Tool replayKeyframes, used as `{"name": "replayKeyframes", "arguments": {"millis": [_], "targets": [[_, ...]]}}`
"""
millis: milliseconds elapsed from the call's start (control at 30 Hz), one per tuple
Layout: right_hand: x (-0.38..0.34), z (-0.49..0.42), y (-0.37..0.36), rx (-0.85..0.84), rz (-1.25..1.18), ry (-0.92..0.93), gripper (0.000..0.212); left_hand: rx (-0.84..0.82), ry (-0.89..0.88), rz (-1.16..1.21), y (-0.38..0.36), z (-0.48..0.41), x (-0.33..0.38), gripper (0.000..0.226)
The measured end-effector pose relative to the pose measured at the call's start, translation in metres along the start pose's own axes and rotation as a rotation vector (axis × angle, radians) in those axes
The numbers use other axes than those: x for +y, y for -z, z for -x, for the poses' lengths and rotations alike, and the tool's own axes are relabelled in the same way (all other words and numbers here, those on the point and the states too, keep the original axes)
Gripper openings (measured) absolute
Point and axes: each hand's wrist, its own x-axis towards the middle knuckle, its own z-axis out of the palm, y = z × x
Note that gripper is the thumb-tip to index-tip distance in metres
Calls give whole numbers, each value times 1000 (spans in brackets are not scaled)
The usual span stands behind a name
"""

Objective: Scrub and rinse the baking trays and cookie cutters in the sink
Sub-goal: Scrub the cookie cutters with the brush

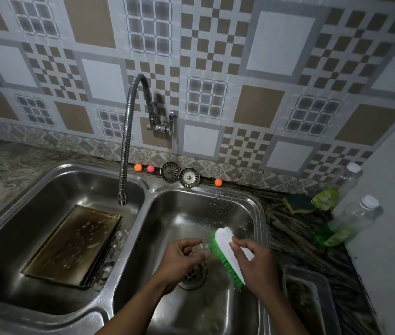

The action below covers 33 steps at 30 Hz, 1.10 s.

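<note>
My right hand [255, 264] grips a white scrub brush [228, 243] with green bristles over the right sink basin [186, 209]. My left hand [179, 257] pinches a small clear cookie cutter [199, 249] just left of the bristles, above the drain [195, 274]. A dark, stained baking tray [73, 243] lies in the left basin [46, 189], with soap spots on it and several small cutters [119, 240] along its right edge. Another tray [310, 296] sits on the counter at the right.
A flexible metal faucet [125, 141] hangs over the divider between basins. Two drain strainers [179, 175] and small coloured balls [138, 167] stand at the back ledge. A green-yellow sponge [298, 203], a soap pouch [324, 198] and two clear bottles [356, 221] occupy the right counter.
</note>
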Motion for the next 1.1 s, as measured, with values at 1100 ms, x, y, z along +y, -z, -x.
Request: {"name": "replayKeyframes", "arguments": {"millis": [1100], "targets": [[-9, -4, -83, -267, -1, 9, 23, 378, 314, -855, 218, -20, -63, 13]]}}
